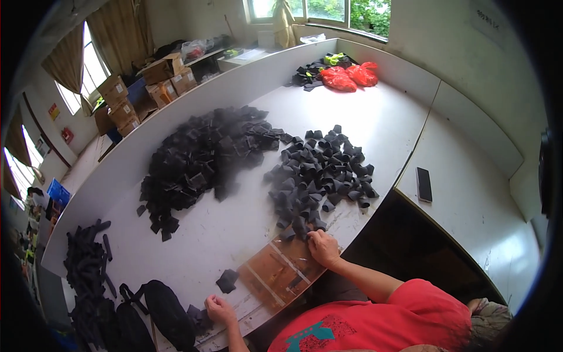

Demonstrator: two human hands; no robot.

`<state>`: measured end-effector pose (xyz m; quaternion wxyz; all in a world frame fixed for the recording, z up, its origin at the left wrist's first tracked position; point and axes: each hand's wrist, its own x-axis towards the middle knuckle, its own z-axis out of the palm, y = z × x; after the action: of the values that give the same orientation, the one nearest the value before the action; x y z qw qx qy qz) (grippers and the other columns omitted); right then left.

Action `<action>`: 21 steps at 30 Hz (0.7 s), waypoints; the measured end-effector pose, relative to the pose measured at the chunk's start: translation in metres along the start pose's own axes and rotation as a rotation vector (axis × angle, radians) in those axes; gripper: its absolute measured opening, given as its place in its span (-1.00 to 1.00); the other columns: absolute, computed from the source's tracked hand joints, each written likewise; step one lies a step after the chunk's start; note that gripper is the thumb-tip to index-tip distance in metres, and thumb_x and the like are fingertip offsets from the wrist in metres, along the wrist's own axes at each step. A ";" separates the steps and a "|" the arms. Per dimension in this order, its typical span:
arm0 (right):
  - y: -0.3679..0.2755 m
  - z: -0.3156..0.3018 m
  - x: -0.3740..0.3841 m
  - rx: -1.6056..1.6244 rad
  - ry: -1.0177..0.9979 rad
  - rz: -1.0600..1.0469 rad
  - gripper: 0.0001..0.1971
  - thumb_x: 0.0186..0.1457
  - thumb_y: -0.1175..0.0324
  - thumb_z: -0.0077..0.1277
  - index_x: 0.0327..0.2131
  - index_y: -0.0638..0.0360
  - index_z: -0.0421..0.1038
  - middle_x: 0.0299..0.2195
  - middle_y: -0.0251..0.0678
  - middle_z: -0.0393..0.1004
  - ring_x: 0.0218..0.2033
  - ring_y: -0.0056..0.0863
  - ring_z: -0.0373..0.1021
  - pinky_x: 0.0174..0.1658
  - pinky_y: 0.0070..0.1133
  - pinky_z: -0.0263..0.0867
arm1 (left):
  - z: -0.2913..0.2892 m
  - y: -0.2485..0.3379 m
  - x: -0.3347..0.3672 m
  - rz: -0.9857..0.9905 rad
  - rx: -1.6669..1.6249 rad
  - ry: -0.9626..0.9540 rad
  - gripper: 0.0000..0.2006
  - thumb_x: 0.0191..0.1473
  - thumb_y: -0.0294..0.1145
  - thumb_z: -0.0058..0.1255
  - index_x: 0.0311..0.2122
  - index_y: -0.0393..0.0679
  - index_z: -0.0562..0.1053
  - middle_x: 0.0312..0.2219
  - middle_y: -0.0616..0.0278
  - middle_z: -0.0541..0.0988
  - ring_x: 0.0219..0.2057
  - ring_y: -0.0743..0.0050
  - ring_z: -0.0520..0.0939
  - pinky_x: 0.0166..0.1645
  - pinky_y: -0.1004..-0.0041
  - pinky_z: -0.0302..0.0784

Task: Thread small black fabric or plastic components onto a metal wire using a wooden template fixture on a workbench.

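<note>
Bare right hand (324, 249) at the upper right edge of a brown board (264, 271), fingers bunched together against the near fringe of a heap of curled black pieces (319, 170) — impossible to tell whether one is gripped. Left hand (220, 310) lower down, near the close edge of a white table (199, 246), thumb and fingers curled in narrowly, just beside a dark scrap (199, 320); not clear if anything is held between the fingertips. Lying flat between the hands, just off the board's left corner: a single black piece (227, 281). Across the board, pale strips.

Spreading up the table from the right hand, the curled heap; to its left, a larger mound of flat black pieces (199, 158). At far left, a pile of black rolls (88, 276), with a padded black item (168, 314) nearer the left hand. At the table's far end, red plastic bags (346, 77). On a side surface to the right, a dark phone (423, 185). Beyond the table's low wall, stacked cardboard boxes (120, 108) — and behind, bright windows (328, 10).
</note>
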<state>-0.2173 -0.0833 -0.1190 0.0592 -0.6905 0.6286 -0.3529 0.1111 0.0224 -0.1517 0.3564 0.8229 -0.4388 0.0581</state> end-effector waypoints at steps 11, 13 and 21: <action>0.002 0.006 -0.002 -0.030 0.033 -0.047 -0.92 -0.07 0.37 -0.08 -0.42 0.07 0.33 -0.56 -0.27 0.32 -0.56 -0.26 0.34 -0.54 -0.41 0.25 | 0.003 -0.008 0.000 -0.024 -0.058 -0.032 -0.90 -0.18 -0.54 -0.18 -0.47 -0.27 0.35 -0.53 0.04 0.43 -0.48 0.08 0.46 -0.38 0.27 0.36; 0.002 0.006 -0.002 -0.027 0.037 -0.051 -0.91 -0.08 0.38 -0.07 -0.42 0.07 0.33 -0.56 -0.27 0.32 -0.56 -0.27 0.34 -0.54 -0.42 0.26 | 0.005 -0.012 0.000 -0.025 -0.056 -0.036 -0.90 -0.17 -0.54 -0.19 -0.47 -0.27 0.35 -0.53 0.04 0.43 -0.48 0.07 0.46 -0.37 0.27 0.36; 0.001 0.008 -0.003 -0.044 -0.003 -0.037 -0.90 -0.07 0.36 -0.11 -0.42 0.09 0.30 -0.53 -0.25 0.32 -0.54 -0.23 0.34 -0.55 -0.36 0.25 | 0.004 -0.010 0.000 -0.017 -0.083 -0.034 -0.92 -0.17 -0.57 -0.19 -0.49 -0.31 0.33 -0.53 0.00 0.42 -0.46 0.04 0.45 -0.35 0.27 0.35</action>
<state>-0.2140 -0.0838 -0.1268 0.0382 -0.7037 0.6231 -0.3391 0.1176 0.0231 -0.1601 0.3832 0.8118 -0.4400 0.0226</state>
